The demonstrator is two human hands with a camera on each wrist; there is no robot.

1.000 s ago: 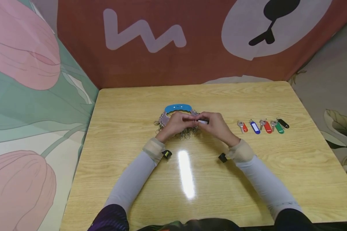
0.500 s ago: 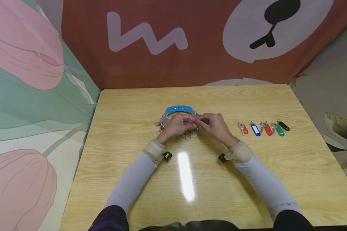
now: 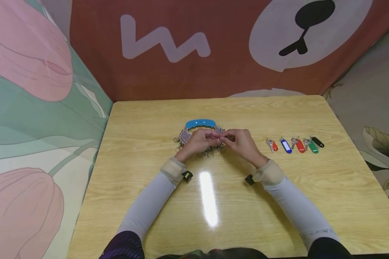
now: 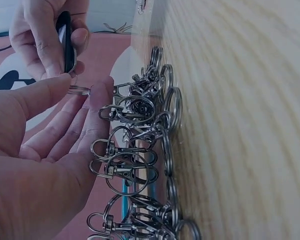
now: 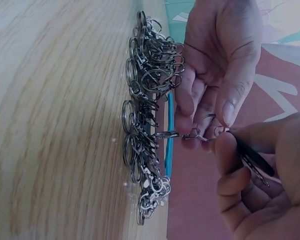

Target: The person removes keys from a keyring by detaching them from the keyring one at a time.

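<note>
In the head view my left hand (image 3: 197, 141) and right hand (image 3: 241, 141) meet fingertip to fingertip over a key holder with a blue handle (image 3: 200, 123) and many hanging metal rings. The left thumb and a finger pinch a split ring (image 4: 79, 90) in the left wrist view. My right hand grips a black key tag (image 4: 66, 42) with a pale label. The right wrist view shows that black tag at the curled right fingers, with a key (image 5: 260, 176) beside it. A small metal link runs from the tag to the pinched ring.
To the right on the wooden table (image 3: 142, 201) lie key tags in a row: a small red tag (image 3: 275, 146), a blue tag (image 3: 286, 146), another red tag (image 3: 300, 146), a green tag (image 3: 313, 146) and a black tag (image 3: 317, 141). Some have keys. A patterned wall stands behind.
A second ago the black tag's white label showed between the hands; now the tag is turned in against the right hand and hidden in the head view. The hands have barely shifted since.
</note>
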